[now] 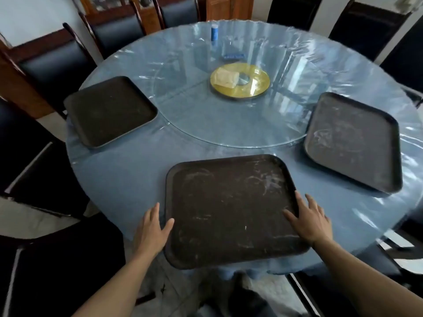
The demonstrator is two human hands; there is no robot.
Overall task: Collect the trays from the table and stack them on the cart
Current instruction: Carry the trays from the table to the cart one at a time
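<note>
The fingers [307, 203] of the right hand [312, 221] are spread and lie flat across the right rim of the near tray [229, 209], the thumb reaching in onto its floor. The left hand [153, 229] rests at the tray's left rim, fingers loosely together and straight, thumb angled over the edge; neither hand is closed round the tray.

The near tray is a dark brown rounded rectangle with a low raised lip and a matte, grainy floor marked by pale scuffs and smears. It lies flat at the near edge of the round bench [128, 179], its front corner overhanging slightly. The bench is covered in blue cloth under a clear, wrinkled, glossy plastic sheet.

Two more trays of the same make lie flat farther back: the left tray [109, 110] and the right tray [352, 143], well apart. Between them sits a round glass turntable [229, 124], with a yellow disc [251, 84] at its middle carrying a pale folded cloth [225, 78]. Beyond stands a small blue cylinder [214, 33]. Dark padded chairs [55, 69] ring the bench.
</note>
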